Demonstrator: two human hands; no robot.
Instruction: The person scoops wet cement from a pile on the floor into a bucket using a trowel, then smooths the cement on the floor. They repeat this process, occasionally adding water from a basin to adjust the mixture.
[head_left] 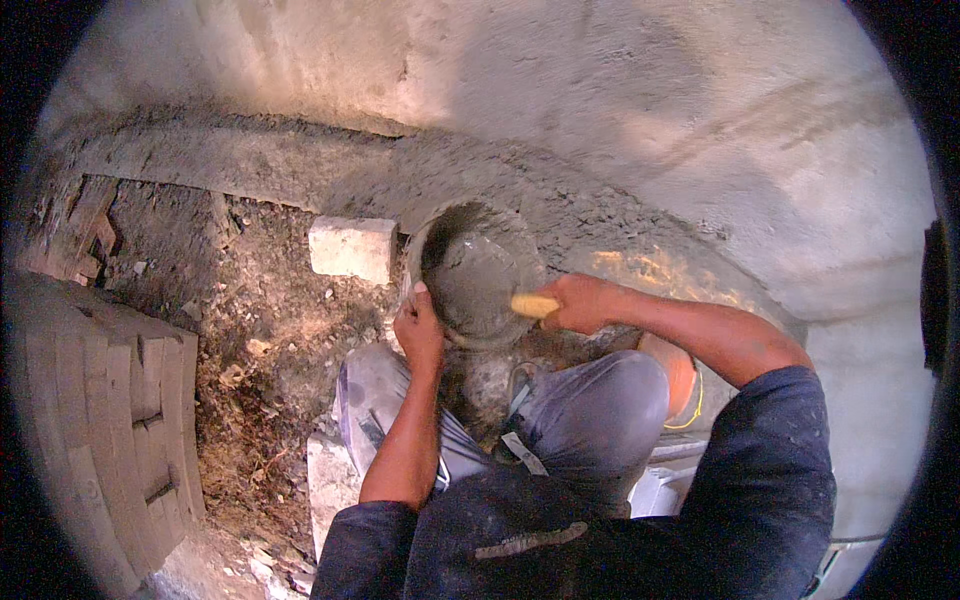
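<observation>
A round grey tub [535,250] of wet grey mortar [478,285] stands in front of my knees, close to the foot of the wall. My left hand [418,328] grips its near left rim, the thumb lying on the edge. At the tub's right side, my right hand [585,303] is closed round the yellow handle [535,305] of a tool. The handle points left over the mortar; the tool's working end cannot be made out against the grey.
A pale block [352,248] lies left of the tub on rough, littered soil [265,340]. Stacked grey blocks [110,420] rise at the far left. The plastered wall [600,90] curves behind, with a rough mortar strip at its base. By my right knee stands an orange container [680,375].
</observation>
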